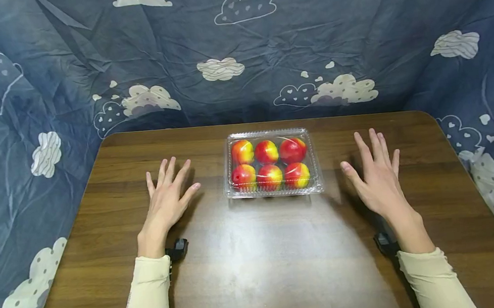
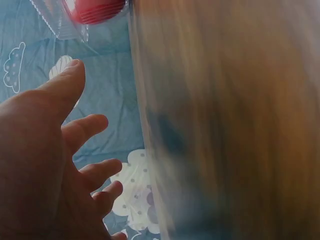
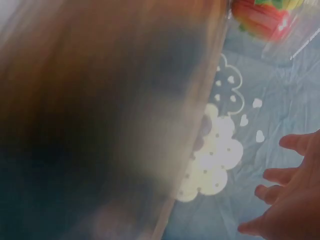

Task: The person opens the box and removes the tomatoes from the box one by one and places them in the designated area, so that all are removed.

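A clear plastic clamshell box sits toward the back middle of the table, its lid down. Inside lie several red and yellow fruits in two rows; they look like nectarines or apples. To the left of the box is my left hand, fingers spread and holding nothing. My right hand is on the other side, also with straight, spread fingers and nothing in it. Both hands stand apart from the box. Part of the box with a red fruit shows at the top of the left wrist view.
The brown wooden table has its far edge just behind the box. A blue cloth with white clouds hangs behind and at both sides. Each wrist wears a black camera on a strap.
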{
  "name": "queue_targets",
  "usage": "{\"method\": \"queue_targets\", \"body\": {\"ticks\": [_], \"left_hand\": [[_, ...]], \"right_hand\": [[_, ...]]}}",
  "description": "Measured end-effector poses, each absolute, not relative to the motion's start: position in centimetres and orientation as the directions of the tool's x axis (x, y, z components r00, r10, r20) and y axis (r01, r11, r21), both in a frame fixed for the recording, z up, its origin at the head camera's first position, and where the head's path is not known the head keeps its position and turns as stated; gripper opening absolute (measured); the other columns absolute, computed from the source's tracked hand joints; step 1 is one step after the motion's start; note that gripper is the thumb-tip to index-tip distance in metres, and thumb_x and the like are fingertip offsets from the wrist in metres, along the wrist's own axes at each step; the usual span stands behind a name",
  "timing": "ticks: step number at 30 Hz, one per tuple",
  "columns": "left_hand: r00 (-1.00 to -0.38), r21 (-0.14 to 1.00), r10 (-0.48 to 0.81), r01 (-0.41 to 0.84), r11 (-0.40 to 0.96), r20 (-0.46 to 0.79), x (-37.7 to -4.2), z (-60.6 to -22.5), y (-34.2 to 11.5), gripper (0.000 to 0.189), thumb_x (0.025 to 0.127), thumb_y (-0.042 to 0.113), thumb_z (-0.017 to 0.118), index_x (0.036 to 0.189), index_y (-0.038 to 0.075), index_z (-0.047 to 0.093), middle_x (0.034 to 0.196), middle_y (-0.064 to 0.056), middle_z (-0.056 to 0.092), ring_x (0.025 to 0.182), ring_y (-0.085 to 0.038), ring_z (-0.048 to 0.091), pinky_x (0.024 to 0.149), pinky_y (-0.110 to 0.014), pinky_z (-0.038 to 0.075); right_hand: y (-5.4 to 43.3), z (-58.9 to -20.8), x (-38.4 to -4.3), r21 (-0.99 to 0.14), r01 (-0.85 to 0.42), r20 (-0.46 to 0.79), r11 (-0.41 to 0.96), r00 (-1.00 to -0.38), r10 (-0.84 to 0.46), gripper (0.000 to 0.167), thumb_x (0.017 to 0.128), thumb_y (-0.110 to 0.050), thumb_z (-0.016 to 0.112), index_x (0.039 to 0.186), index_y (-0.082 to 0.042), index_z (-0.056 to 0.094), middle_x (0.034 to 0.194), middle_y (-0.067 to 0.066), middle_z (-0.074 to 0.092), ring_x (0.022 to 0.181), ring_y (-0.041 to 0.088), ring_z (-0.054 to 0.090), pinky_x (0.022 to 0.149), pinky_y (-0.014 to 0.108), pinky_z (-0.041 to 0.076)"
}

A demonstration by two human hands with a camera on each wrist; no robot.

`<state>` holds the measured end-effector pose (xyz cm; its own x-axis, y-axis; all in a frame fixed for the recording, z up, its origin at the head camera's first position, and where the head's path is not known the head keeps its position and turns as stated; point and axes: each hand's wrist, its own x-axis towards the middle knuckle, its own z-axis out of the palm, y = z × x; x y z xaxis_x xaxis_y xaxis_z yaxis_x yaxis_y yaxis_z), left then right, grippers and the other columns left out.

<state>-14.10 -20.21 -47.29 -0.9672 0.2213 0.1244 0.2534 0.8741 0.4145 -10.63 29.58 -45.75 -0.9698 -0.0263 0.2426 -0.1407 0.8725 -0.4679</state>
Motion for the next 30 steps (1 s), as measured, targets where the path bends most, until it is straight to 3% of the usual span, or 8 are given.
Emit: {"method": "queue_targets", "body": {"ticks": [16,30], "left_hand": [[-0.972,0.514,0.218,0.233,0.825,0.091,-14.1,-48.1,-17.0,0.066,0.105,0.048,0.06,0.163,0.021,0.041,0.171,-0.021,0.029,0.163,-0.038,0.014,0.126,-0.074,-0.003],[-0.973,0.627,0.199,0.226,0.745,0.113,-13.2,-48.9,-14.6,0.062,0.106,0.042,0.059,0.161,0.017,0.044,0.169,-0.021,0.033,0.162,-0.038,0.018,0.129,-0.069,-0.001]], "right_hand": [[23.7,-44.2,-12.0,-0.507,-0.258,0.3,0.822,-0.947,-0.112,0.085,0.102,-0.068,0.046,0.17,-0.024,0.021,0.177,0.013,0.009,0.165,0.034,0.0,0.125,0.074,-0.006],[18.9,-43.0,-12.1,-0.527,-0.407,0.376,0.746,-0.899,-0.225,0.078,0.096,-0.055,0.066,0.161,-0.017,0.045,0.172,0.012,0.03,0.163,0.033,0.015,0.129,0.069,0.005]]}}
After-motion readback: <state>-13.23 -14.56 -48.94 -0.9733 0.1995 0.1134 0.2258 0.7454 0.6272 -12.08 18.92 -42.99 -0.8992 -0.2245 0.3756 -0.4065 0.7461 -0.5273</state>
